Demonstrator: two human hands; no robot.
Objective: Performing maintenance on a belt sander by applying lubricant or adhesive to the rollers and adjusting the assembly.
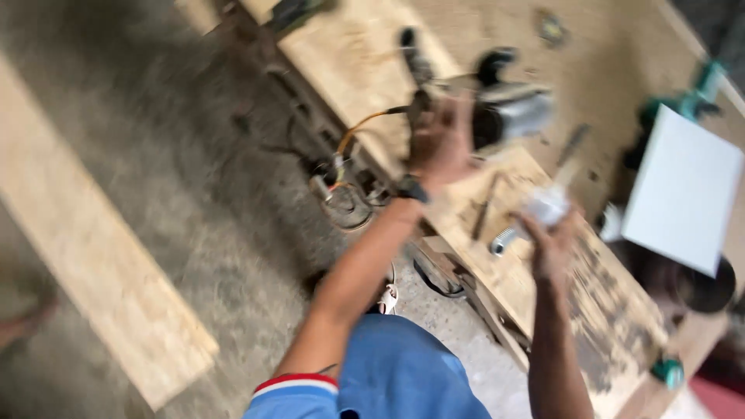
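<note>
The view is motion-blurred. My left hand [439, 147] is raised over a wooden workbench [365, 54] and grips the black handle of a silver and black power tool [508, 112], whose orange cord [361, 128] trails down to the left. My right hand [552, 240] holds a small whitish object [545, 206] just above the bench's stained near end; what it is cannot be made out. A short ribbed metal piece [500, 242] lies on the bench right beside that hand.
A white square panel [683, 190] rests at the right, with green clamps [687, 97] behind it. A long pale plank [85, 256] lies on the concrete floor at left. Cables and a round coil [345, 203] sit under the bench edge.
</note>
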